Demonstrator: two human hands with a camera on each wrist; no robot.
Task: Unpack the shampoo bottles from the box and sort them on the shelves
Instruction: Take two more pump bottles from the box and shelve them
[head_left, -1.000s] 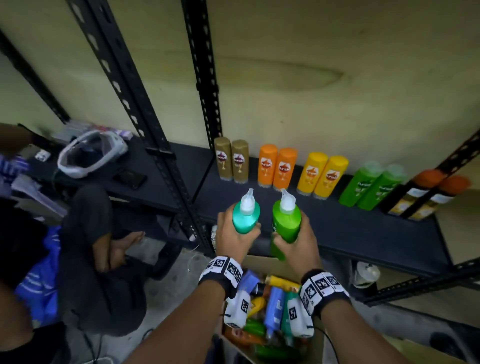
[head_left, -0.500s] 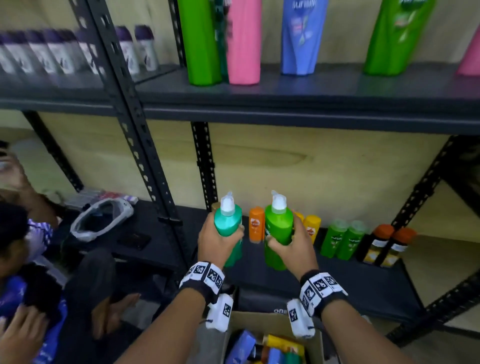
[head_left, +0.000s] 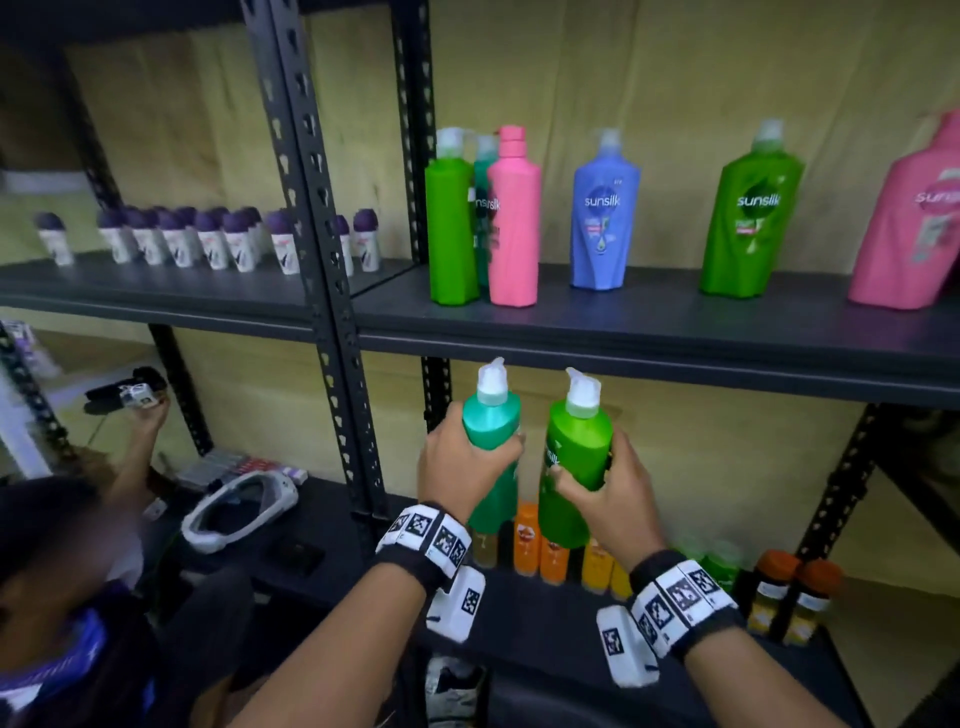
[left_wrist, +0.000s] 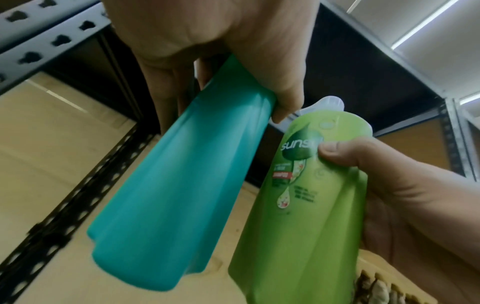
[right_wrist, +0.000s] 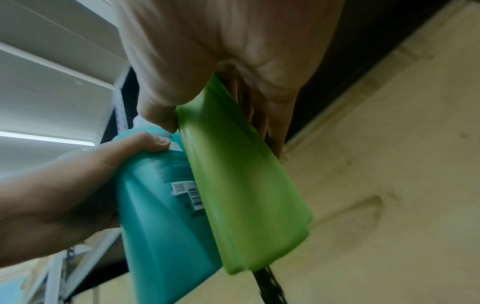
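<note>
The left hand (head_left: 457, 467) is wrapped around the upper body of a teal shampoo bottle (head_left: 491, 447) and the right hand (head_left: 613, 493) around a green shampoo bottle (head_left: 574, 467), both held upright with pump tops up, side by side, just below the front edge of the upper shelf (head_left: 649, 322). Gripping near the shoulders probably lets each base go onto the board first. Large bottles already stand there by colour, so the green likely belongs with the green ones (head_left: 451, 228).
</note>
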